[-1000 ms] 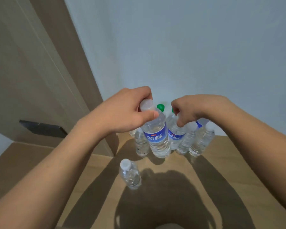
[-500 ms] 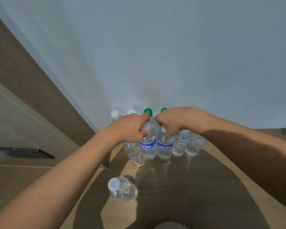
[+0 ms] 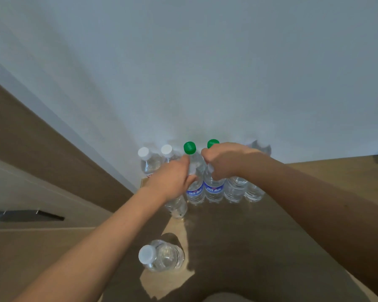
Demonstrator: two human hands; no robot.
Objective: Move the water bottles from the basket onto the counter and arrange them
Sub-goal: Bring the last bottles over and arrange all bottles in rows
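Note:
Several clear water bottles stand grouped on the wooden counter (image 3: 238, 232) against the wall. My left hand (image 3: 170, 179) grips the top of a blue-labelled bottle (image 3: 194, 191). My right hand (image 3: 225, 162) grips the top of a second blue-labelled bottle (image 3: 213, 189) right beside it. Both bottles stand on the counter in the front row, touching each other. Behind them are two green-capped bottles (image 3: 189, 148) and two white-capped bottles (image 3: 143, 153). A single white-capped bottle (image 3: 162, 256) stands alone nearer to me. The basket is out of view.
A pale wall (image 3: 205, 73) rises directly behind the bottles. A brown wooden panel (image 3: 42, 160) slants along the left, with a dark slot (image 3: 26, 215) in it. More clear bottles (image 3: 236, 190) stand to the right of my hands. Counter surface extends right and toward me.
Both hands carried the two blue-labelled bottles away from me and set them down in the front row. My view tilted upward toward the wall.

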